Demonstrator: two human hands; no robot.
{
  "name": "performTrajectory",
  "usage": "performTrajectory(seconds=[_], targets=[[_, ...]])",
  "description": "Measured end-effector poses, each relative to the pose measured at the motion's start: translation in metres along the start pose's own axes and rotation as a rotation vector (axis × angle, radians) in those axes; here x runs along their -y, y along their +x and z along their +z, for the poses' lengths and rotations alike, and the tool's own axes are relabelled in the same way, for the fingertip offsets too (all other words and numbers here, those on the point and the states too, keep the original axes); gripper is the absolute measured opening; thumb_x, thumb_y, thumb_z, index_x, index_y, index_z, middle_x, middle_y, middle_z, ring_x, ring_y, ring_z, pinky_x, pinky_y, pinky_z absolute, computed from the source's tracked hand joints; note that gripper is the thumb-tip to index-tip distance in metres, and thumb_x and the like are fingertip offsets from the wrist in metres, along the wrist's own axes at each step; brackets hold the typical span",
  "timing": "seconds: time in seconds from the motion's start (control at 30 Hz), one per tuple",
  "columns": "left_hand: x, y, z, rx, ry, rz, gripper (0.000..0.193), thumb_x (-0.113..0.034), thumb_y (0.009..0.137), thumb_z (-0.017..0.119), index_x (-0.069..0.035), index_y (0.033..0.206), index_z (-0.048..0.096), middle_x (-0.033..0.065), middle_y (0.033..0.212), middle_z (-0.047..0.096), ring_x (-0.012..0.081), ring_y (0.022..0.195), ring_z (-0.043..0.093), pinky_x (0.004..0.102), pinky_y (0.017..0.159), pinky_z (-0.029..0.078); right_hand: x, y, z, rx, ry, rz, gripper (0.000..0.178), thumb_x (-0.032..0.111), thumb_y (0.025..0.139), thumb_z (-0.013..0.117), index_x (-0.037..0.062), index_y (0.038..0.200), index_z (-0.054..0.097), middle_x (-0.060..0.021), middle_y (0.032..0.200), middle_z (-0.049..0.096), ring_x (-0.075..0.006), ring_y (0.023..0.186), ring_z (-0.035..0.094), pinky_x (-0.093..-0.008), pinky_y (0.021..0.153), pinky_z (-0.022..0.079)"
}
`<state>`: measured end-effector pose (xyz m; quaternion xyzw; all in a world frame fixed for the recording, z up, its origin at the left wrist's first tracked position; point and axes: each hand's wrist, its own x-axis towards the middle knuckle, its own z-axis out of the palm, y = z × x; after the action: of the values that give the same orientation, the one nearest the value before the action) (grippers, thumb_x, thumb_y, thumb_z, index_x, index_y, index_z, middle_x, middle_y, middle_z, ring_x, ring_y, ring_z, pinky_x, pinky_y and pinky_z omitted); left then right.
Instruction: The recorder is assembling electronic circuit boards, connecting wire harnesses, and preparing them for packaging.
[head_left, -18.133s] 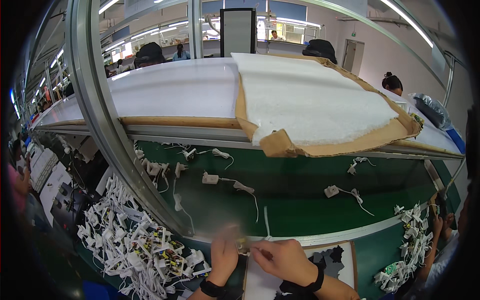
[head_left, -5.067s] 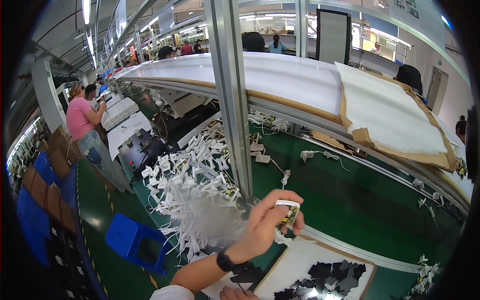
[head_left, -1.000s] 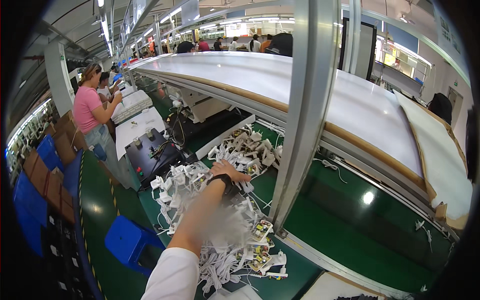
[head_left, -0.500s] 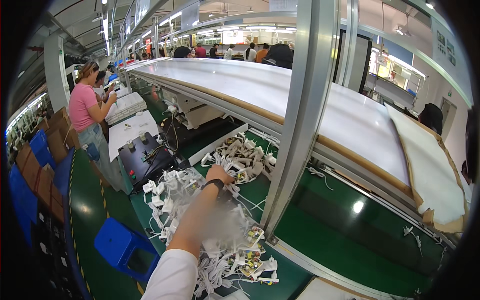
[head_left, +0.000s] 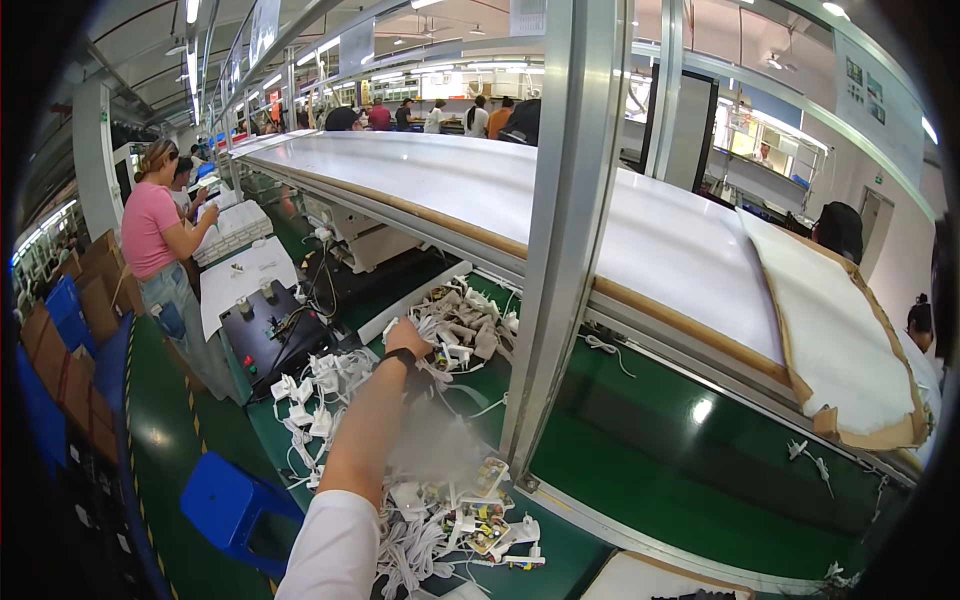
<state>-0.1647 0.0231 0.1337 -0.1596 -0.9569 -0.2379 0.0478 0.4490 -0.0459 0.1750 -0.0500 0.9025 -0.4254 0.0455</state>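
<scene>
My left hand [head_left: 408,341], with a dark band on the wrist, reaches from the lower edge to the back of the bench. Its fingers are closed round white cables [head_left: 436,374]; the fingertips are partly hidden. Right behind it lies a heap of grey-beige pieces and white plugs [head_left: 468,322]. Nearer to me, a large tangle of white plug adapters [head_left: 322,385] with coiled cords spreads under and beside my forearm. Bare circuit boards [head_left: 487,528] with coloured parts lie at its near right side. A blurred patch hides the middle of the tangle. My right hand does not appear.
A metal post [head_left: 563,230] rises just right of the heaps, by a long white raised surface [head_left: 400,165]. A black board with wires [head_left: 270,325] lies at the left. A blue stool [head_left: 235,510] stands on the floor. A person in pink [head_left: 155,225] works farther along.
My left hand has shifted slightly farther away and left, and the white cables beneath it have moved along with it. The whole view has also turned a little to the right.
</scene>
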Motion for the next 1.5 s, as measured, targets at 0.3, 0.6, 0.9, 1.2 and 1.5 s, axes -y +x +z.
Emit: performTrajectory(seconds=[0.3,0.6,0.9,1.2,1.5], targets=[[-0.003,0.027,-0.020,-0.046,-0.045,0.042,0.053,-0.028,0.072,0.086,-0.008,0.120,0.075,0.0214,0.121,0.073,0.0370,0.115,0.070,0.0450,0.100,0.056,0.005,-0.001,-0.005,0.005,-0.020,0.012,0.036,0.027,0.090,0.068,-0.0026,0.110,0.066,-0.0211,0.122,0.067,-0.0395,0.122,0.060,-0.0493,0.111,0.045],[-0.062,0.038,-0.124,-0.090,-0.187,0.057,0.056,-0.036,0.072,0.086,-0.004,0.117,0.076,0.0241,0.119,0.074,0.0371,0.112,0.072,0.0441,0.096,0.059,0.015,-0.002,-0.014,-0.023,-0.021,-0.024,0.035,0.024,0.089,0.068,-0.0038,0.110,0.066,-0.0233,0.121,0.066,-0.0404,0.120,0.060,-0.0505,0.109,0.046],[-0.037,-0.015,-0.251,0.077,-0.165,0.030,0.040,-0.029,0.075,0.079,0.007,0.092,0.075,0.0208,0.087,0.076,0.0280,0.086,0.078,0.0410,0.077,0.062,0.013,-0.006,-0.015,0.037,-0.042,0.006,0.027,0.018,0.084,0.066,-0.0006,0.103,0.067,-0.0219,0.117,0.066,-0.0419,0.116,0.060,-0.0491,0.105,0.047],[0.103,-0.143,-0.304,-0.089,-0.480,0.218,0.026,-0.006,0.080,0.066,0.002,0.104,0.074,0.0043,0.088,0.075,0.0115,0.078,0.067,0.0292,0.074,0.054,0.007,-0.008,-0.005,-0.095,-0.066,-0.084,0.022,0.018,0.086,0.064,0.0003,0.098,0.067,-0.0206,0.114,0.066,-0.0408,0.115,0.058,-0.0500,0.104,0.046],[0.254,-0.261,-0.225,-0.217,-0.449,0.108,0.040,-0.005,0.078,0.072,0.000,0.117,0.070,0.0130,0.103,0.077,0.0227,0.094,0.073,0.0352,0.088,0.055,0.010,-0.009,0.002,-0.057,-0.105,-0.079,0.022,0.017,0.087,0.063,-0.0015,0.098,0.066,-0.0224,0.110,0.065,-0.0412,0.109,0.058,-0.0498,0.100,0.046]])
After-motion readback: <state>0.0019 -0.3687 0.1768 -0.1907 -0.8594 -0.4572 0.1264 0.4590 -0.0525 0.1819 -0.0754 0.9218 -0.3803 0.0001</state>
